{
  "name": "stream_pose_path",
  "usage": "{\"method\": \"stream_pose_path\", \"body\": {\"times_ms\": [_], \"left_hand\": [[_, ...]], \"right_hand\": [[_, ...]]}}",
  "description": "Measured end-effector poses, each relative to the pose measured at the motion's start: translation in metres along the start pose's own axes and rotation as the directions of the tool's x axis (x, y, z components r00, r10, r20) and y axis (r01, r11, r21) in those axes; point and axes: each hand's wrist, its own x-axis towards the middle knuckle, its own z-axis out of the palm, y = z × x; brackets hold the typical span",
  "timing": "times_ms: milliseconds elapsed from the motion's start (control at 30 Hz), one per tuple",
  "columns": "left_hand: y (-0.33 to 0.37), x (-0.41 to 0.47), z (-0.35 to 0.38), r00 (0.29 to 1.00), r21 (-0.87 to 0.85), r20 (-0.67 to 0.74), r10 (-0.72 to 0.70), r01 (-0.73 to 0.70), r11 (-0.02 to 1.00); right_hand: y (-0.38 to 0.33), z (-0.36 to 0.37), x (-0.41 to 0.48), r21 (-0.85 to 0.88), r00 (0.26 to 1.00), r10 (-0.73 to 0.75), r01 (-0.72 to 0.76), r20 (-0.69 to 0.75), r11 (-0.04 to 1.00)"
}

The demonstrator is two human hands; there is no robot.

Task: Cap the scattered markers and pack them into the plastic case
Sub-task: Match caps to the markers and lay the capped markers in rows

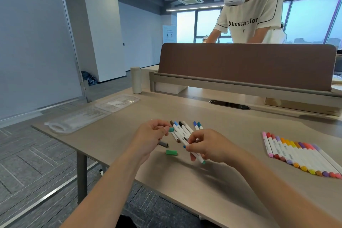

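My left hand (pixel 150 135) pinches a teal cap (pixel 171 129) between its fingertips. My right hand (pixel 207 144) grips a white marker (pixel 197 155) with a bare blue tip and a green rear end. Behind the hands lies a loose cluster of markers (pixel 182 128) with blue, black and brown ends. A green cap (pixel 171 152) and a grey cap (pixel 163 144) lie loose on the table. A row of capped markers (pixel 296 153) in pink, red, orange, yellow and purple lies at the right. The clear plastic case (pixel 77 119) lies open at the table's left edge.
A beige cylinder bottle (pixel 136 79) stands at the back left of the table (pixel 222 181). A brown desk divider (pixel 246 65) runs along the far side, and a person in a white T-shirt wearing a headset stands behind it. A cable slot (pixel 229 104) sits in the tabletop.
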Motion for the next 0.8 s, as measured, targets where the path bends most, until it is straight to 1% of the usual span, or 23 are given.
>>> {"method": "stream_pose_path", "body": {"times_ms": [100, 200, 267, 467, 567, 633, 667, 733, 800], "left_hand": [[0.001, -0.001, -0.003, 0.998, 0.099, 0.041, 0.043, -0.047, 0.994], [0.003, -0.003, 0.000, 0.992, 0.114, 0.109, 0.055, -0.068, 0.991], [0.005, -0.003, 0.004, 0.991, 0.119, 0.125, 0.050, -0.065, 0.991], [0.007, 0.003, 0.018, 0.995, 0.170, 0.095, 0.038, -0.054, 0.984], [0.007, 0.012, 0.025, 0.997, 0.132, 0.078, 0.013, -0.023, 0.991], [0.005, 0.023, 0.029, 1.000, 0.087, 0.029, 0.002, -0.005, 0.996], [0.005, 0.028, 0.031, 1.000, 0.092, 0.004, 0.002, -0.003, 0.996], [0.003, 0.035, 0.033, 1.000, 0.167, -0.011, 0.015, -0.013, 0.986], [0.001, 0.039, 0.035, 1.000, 0.236, 0.017, 0.025, -0.029, 0.971]], "right_hand": [[0.001, -0.002, 0.000, -0.050, 1.000, -0.013, 0.012, -0.020, 0.999], [-0.001, -0.003, 0.002, -0.094, 1.000, -0.023, 0.021, -0.020, 0.995], [-0.002, -0.003, 0.004, -0.111, 1.000, -0.024, 0.022, -0.020, 0.994], [0.004, -0.007, 0.010, -0.058, 0.999, -0.034, 0.031, -0.042, 0.998], [0.010, -0.014, 0.016, -0.009, 0.998, -0.003, 0.003, -0.063, 1.000], [0.014, -0.020, 0.025, 0.011, 0.991, 0.034, -0.033, -0.128, 0.999], [0.017, -0.022, 0.031, 0.004, 0.982, 0.059, -0.059, -0.180, 0.998], [0.023, -0.024, 0.047, -0.033, 0.955, 0.103, -0.117, -0.278, 0.993], [0.029, -0.023, 0.065, -0.124, 0.941, 0.128, -0.174, -0.313, 0.977]]}}
